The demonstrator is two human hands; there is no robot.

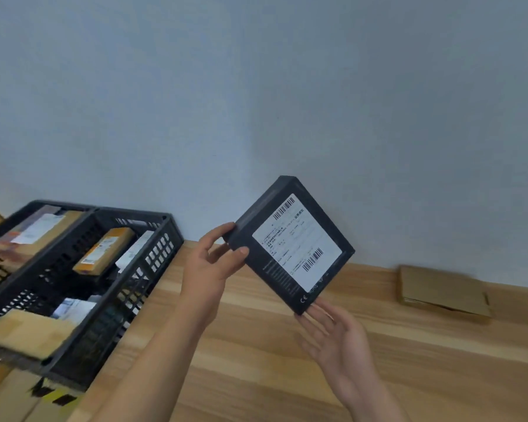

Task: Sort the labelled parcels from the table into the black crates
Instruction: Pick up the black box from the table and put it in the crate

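Fingers point(320, 315) of the right hand point(339, 339) straight and spread, tips just touching the low corner of the black parcel point(290, 245). Left hand point(214, 266) clamped on the opposite corner, thumb pressed on the front, fingers curled behind. Parcel aloft over the wooden table point(272, 360), tilted, white label point(297, 242) facing up. Best to read that label first, then swing left, keeping both corners supported. Beyond, black crates point(153, 269) already holding parcels; farther right, a brown parcel point(442, 290) waiting against the wall.
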